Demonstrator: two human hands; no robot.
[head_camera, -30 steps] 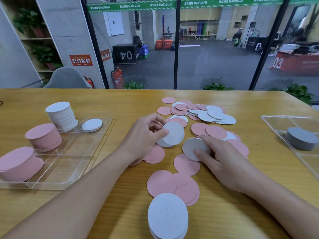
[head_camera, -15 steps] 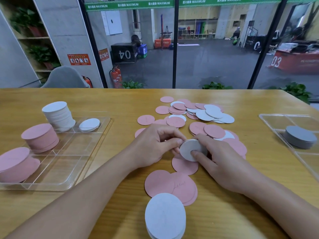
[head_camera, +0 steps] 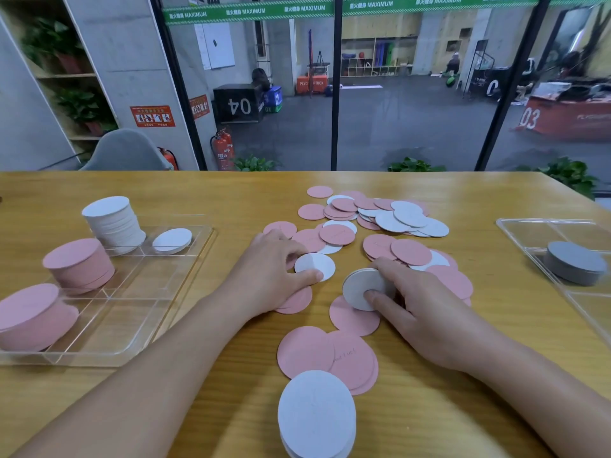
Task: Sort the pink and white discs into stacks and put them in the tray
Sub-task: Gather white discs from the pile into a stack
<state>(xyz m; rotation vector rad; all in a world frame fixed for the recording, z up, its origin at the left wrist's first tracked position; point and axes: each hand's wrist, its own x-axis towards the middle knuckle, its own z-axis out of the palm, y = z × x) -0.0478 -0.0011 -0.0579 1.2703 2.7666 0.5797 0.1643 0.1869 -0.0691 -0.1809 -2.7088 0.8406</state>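
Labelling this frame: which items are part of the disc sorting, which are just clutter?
Job: loose pink and white discs; white disc under left hand; white stack in right hand; left tray.

Clutter: right tray, grey stack, chair.

I see pink discs (head_camera: 337, 234) and white discs (head_camera: 410, 215) on my yellow wooden table (head_camera: 205, 196). A gray stack (head_camera: 575, 262) sits in a clear tray (head_camera: 515, 226).
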